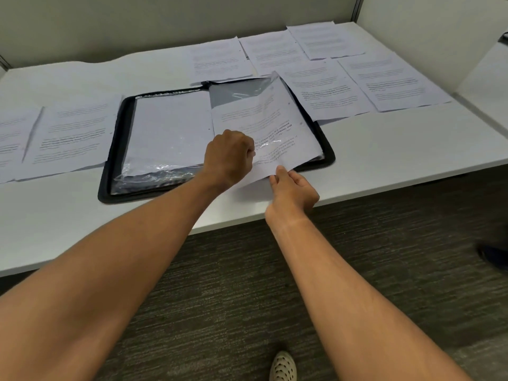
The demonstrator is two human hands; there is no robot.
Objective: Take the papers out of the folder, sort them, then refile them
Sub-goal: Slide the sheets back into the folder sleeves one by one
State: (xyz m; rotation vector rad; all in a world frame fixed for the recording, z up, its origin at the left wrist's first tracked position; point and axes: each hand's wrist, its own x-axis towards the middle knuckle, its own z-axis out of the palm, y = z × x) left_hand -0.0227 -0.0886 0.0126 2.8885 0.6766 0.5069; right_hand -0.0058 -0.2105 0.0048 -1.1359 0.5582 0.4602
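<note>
1. I am looking down at a smooth white table (384,149) with a black zip-edged folder (115,149) lying open at the centre of my view, its clear plastic sleeves shining and crinkled.
2. My left hand (229,158) is curling into a fist on the folder's right half, its fingers gripping the glossy plastic sleeve (239,90) there.
3. My right hand (292,189), at 5 o'clock from the left, is pinching the near corner of a printed sheet (264,119) between thumb and fingers; the sheet is sitting partly inside that sleeve, and its near edge is hanging past the folder's rim.
4. Flat rectangular printed papers (324,89) are lying in rows at 1 o'clock from the folder, and more papers (71,133) are lying at 9 o'clock.
5. Ribbed grey carpet (247,284) is showing below the table edge, with a pale perforated shoe (283,367) at 6 o'clock.
</note>
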